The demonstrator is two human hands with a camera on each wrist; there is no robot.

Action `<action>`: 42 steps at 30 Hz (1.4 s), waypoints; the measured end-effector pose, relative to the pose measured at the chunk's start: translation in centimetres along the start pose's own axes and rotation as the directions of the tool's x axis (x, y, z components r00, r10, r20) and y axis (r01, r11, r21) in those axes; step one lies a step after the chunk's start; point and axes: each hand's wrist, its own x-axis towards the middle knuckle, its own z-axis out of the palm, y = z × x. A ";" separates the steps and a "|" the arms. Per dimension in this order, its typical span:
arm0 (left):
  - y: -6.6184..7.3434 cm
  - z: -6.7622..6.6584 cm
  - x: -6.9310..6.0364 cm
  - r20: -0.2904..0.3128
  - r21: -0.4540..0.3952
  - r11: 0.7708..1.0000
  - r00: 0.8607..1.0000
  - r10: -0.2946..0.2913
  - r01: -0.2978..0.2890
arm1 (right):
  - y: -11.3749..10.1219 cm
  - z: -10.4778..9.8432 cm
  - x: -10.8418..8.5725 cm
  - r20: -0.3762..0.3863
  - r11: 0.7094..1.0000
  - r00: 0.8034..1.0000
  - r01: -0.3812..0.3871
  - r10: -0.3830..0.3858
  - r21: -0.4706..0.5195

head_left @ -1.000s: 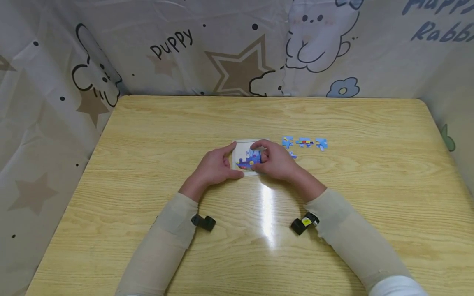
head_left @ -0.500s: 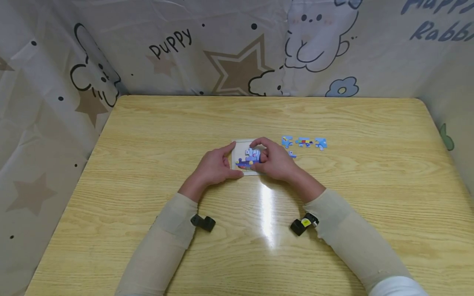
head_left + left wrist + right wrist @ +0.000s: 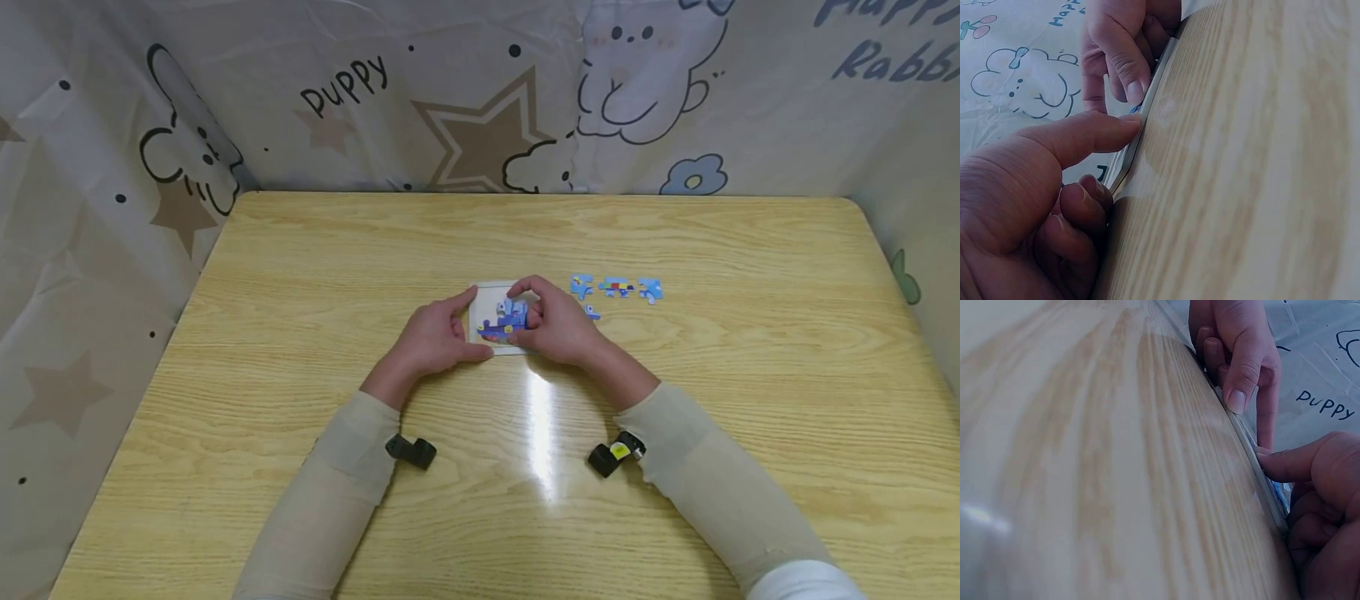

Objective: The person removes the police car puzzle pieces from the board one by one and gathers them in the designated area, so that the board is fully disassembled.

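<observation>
A small pale puzzle board (image 3: 483,298) lies on the table, with several joined jigsaw pieces (image 3: 491,330) forming a blue and purple picture on it. My left hand (image 3: 435,337) holds the board's left side, index finger at the far corner and thumb on the near edge. Over the board's right half, my right hand (image 3: 558,323) pinches a light-blue jigsaw piece (image 3: 512,310) between thumb and index finger; the hand partly hides it. Both wrist views see the board edge-on, with the left thumb (image 3: 1119,128) and right thumb (image 3: 1279,464) at its rim.
Right of the board, loose jigsaw pieces lie in a row: a blue one (image 3: 581,286), one with coloured blocks (image 3: 617,287) and another blue one (image 3: 651,289). A further piece (image 3: 592,312) shows beside the right hand. A printed cloth (image 3: 480,100) hangs behind the table.
The light-blue piece under my right fingers has tilted and shifted slightly. The right hand has barely moved; the left hand and loose pieces stay put.
</observation>
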 end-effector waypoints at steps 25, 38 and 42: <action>0.2 -0.1 0.0 0.001 -0.005 1.000 1.000 -0.007 0.007 | 0.0 -0.1 0.2 0.014 0.997 0.997 0.076 -0.075 -0.027; 0.0 0.0 0.0 -0.005 -0.003 1.000 1.000 0.006 -0.006 | -0.4 0.0 0.0 0.024 0.994 0.999 0.047 -0.045 -0.098; -0.1 0.0 0.1 -0.012 -0.002 1.000 1.000 0.014 -0.014 | -0.3 0.1 0.0 0.019 0.996 0.999 0.042 -0.040 -0.077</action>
